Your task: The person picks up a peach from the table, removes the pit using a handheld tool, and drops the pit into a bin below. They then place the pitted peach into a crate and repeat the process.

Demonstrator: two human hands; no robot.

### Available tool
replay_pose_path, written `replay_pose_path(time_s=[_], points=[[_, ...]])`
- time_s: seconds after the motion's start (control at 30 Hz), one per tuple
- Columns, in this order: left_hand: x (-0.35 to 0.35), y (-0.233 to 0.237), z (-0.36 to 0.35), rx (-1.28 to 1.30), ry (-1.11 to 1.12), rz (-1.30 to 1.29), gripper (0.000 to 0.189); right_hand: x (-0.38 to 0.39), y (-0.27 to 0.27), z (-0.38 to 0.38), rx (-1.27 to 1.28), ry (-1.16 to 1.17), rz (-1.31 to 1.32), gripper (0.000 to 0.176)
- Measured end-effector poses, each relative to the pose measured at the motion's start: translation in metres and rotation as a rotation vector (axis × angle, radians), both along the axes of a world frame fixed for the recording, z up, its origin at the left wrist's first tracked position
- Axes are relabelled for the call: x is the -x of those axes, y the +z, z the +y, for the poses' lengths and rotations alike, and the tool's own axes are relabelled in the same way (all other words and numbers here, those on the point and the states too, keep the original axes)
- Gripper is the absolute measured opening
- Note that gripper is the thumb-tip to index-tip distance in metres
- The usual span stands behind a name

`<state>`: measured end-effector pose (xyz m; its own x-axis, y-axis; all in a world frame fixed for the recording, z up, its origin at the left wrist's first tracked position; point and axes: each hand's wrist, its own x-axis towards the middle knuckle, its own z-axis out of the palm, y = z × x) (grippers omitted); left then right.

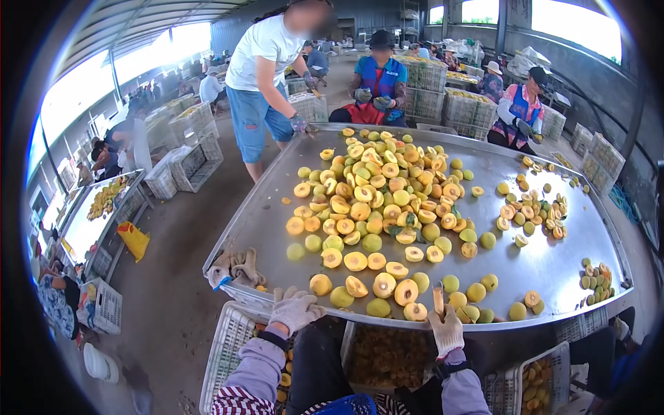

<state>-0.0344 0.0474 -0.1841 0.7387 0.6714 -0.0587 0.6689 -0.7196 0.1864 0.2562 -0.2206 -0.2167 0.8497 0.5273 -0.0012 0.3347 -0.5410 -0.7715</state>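
My left hand (296, 310), in a pale knitted glove, rests at the near edge of the metal table (256, 225), its fingers apart and nothing visible in them. In the same kind of glove, my right hand (447, 330) is closed round a short wooden-handled tool (438, 299) that points up; I cannot make out its blade or tip. Between and beyond both hands lie yellow peaches, a halved peach (406, 292) and a whole peach (378, 308) among them. Behind these, a large heap of peaches (373, 180) covers the middle, many cut open with pits showing.
Crumpled gloves (235, 268) lie at the table's left corner. Below the edge are a plastic crate (225, 353) and a bin of brownish scraps (387, 356). A person in a white shirt (256, 55) stands at the far left corner; two seated people work across the table.
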Motion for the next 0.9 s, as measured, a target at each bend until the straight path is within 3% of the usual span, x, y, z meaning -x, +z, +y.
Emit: replay_pose_path(time_s=[0.53, 0.9], points=[[0.002, -0.012, 0.002, -0.06, 0.005, -0.022, 0.044, 0.002, 0.003, 0.0, -0.015, 0.001, -0.024, 0.037], [-0.001, -0.01, 0.004, -0.043, 0.016, 0.016, 0.047, -0.032, 0.009, 0.016, -0.046, 0.1, 0.361, 0.039]])
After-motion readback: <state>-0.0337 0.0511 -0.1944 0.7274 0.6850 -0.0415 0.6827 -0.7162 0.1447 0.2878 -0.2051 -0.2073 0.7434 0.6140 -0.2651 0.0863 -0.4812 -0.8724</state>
